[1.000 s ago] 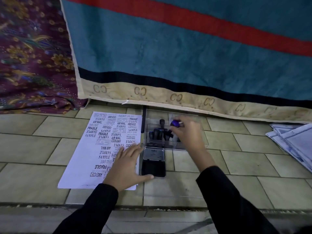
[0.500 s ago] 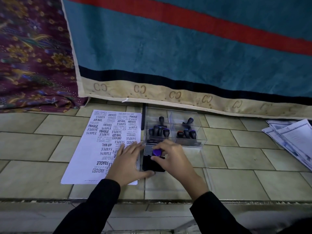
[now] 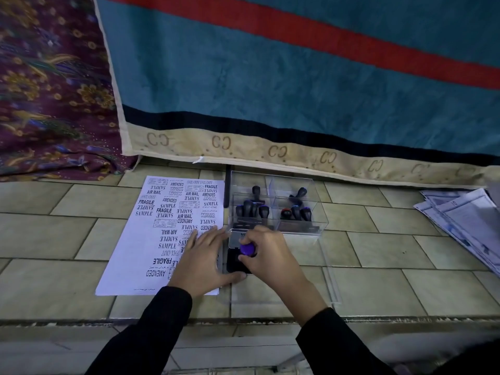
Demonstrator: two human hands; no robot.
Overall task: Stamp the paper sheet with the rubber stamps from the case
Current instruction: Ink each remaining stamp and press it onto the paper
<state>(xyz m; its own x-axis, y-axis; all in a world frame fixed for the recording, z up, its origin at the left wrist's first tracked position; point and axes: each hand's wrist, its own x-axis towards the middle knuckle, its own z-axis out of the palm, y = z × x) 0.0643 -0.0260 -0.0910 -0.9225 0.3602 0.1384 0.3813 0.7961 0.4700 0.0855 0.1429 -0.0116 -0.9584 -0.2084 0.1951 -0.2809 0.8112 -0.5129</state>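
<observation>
A white paper sheet (image 3: 140,255) covered with black stamped words lies on the tiled floor. Right of it stands a clear plastic case (image 3: 319,223) holding several black rubber stamps (image 3: 251,208). In front of the case sits an open black ink pad (image 3: 233,262) with its grey lid raised. My right hand (image 3: 270,255) grips a stamp with a purple knob (image 3: 247,249) and holds it down on the ink pad. My left hand (image 3: 204,263) lies flat on the sheet's lower right corner, fingers spread, thumb against the ink pad's front edge.
A teal mat with a red stripe and a beige border (image 3: 270,150) lies behind the case. Purple floral cloth (image 3: 48,104) is at the far left. A stack of printed papers (image 3: 465,220) lies at the right. The case's clear lid (image 3: 331,282) lies on the tiles.
My right hand lifted the purple-knobbed stamp from the case and brought it down and nearer onto the ink pad. My left hand stayed on the sheet.
</observation>
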